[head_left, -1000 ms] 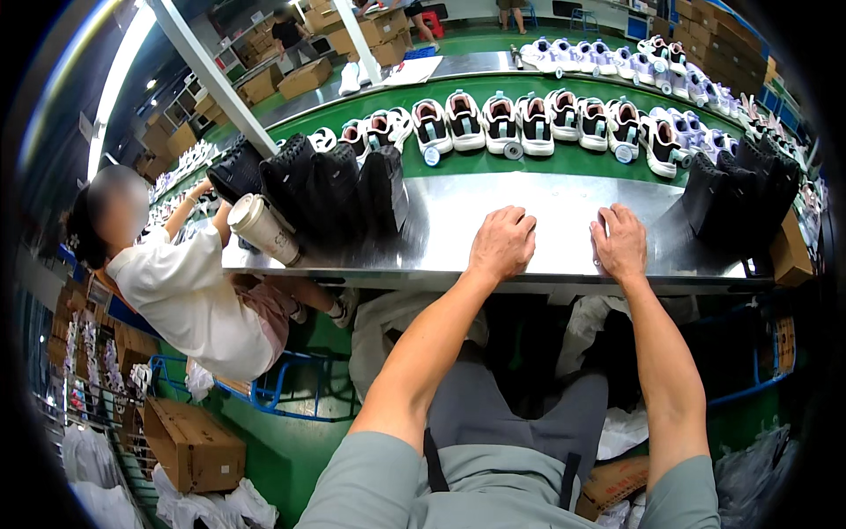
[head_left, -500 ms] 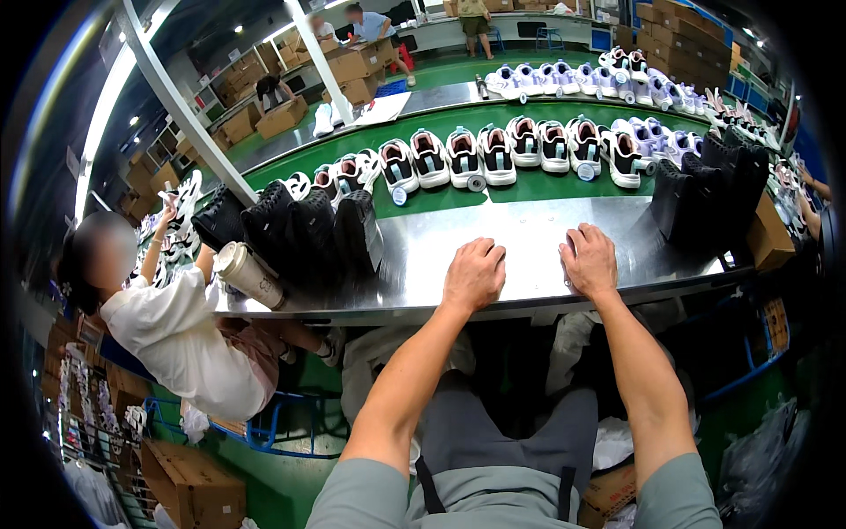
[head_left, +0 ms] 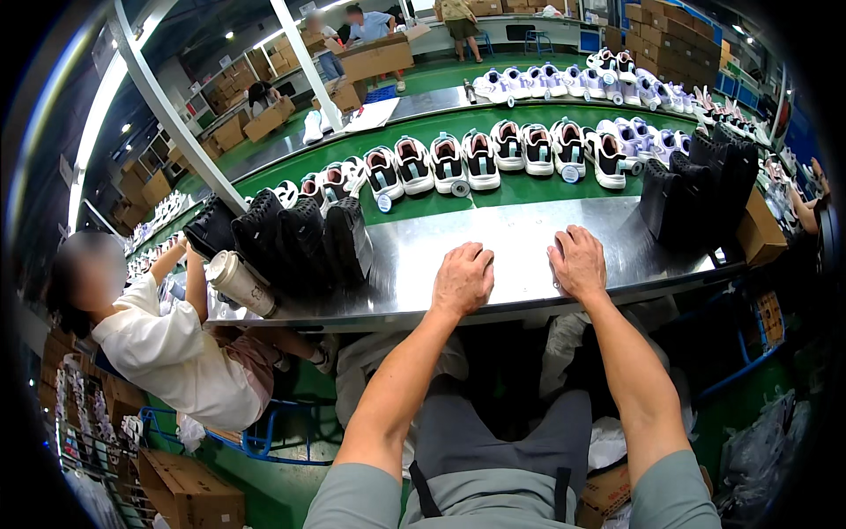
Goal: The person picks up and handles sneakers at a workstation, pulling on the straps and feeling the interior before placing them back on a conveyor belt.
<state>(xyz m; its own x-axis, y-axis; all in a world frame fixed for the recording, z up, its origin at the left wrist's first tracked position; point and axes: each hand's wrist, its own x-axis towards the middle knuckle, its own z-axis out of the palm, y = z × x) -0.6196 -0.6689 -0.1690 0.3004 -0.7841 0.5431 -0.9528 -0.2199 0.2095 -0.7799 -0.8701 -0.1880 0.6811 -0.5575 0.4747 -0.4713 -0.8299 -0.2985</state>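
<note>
My left hand (head_left: 463, 277) rests on the front part of a steel bench top (head_left: 520, 220), its fingers curled loosely and nothing seen in them. To its right, my right hand (head_left: 578, 262) lies on the same metal with its fingers bent inward, likewise with nothing visible in the grip. The fingertips of both are partly hidden. Beyond the bench, a row of black and white sneakers (head_left: 483, 159) stands on a green conveyor belt (head_left: 423, 205), some with round tags hanging at the heel.
Black shoe-shaped items (head_left: 348, 238) stand at the bench's left, beside a lidded cup (head_left: 240, 284). More black items (head_left: 683, 194) and a cardboard box (head_left: 760, 231) are at the right. A person in white (head_left: 189, 353) sits at left. Lilac sneakers (head_left: 546, 81) line the far ledge.
My view has shifted slightly, so the bench and shoes sit a little further left. Both hands stay on the bench. The seated person's arms have come lower, nearer the black items.
</note>
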